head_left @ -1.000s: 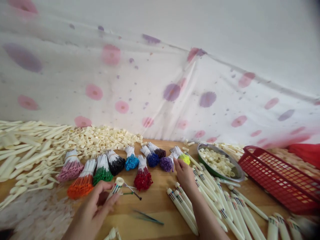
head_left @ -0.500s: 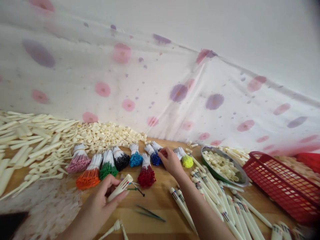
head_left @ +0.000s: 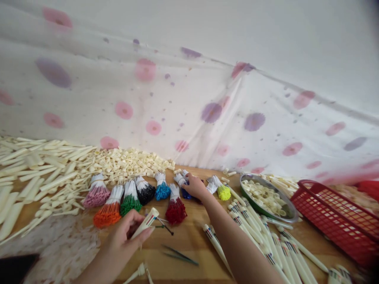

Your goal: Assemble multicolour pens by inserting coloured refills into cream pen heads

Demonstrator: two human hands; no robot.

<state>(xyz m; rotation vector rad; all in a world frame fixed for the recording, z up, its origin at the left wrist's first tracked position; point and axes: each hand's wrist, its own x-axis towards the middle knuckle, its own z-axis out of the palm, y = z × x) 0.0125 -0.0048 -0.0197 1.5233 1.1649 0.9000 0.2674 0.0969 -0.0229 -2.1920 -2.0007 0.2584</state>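
My left hand (head_left: 128, 232) is closed around a short cream multicolour pen barrel (head_left: 146, 223) with coloured sliders in its slots. Thin refills with a green and a black tip (head_left: 168, 229) stick out beside it, above the table. Farther off, my right hand (head_left: 195, 186) reaches down onto the blue refill bundle (head_left: 185, 193), fingers bent together; what they pinch is hidden. A dark red bundle (head_left: 176, 211) lies just left of it, a yellow bundle (head_left: 223, 192) to the right. Pink, orange, green (head_left: 130, 201), black and light blue bundles stand leftward.
Tweezers (head_left: 180, 255) lie on the wooden table (head_left: 166, 272). Finished-looking cream pens (head_left: 248, 225) spread at right, near a metal bowl (head_left: 291, 215) of small cream parts and a red basket (head_left: 334, 221). Loose cream parts (head_left: 118, 165) pile at back left, below a spotted plastic sheet (head_left: 177, 102).
My right hand has moved slightly left and down onto the blue bundle. My left hand keeps the pen barrel in nearly the same place. The view has shifted a little.
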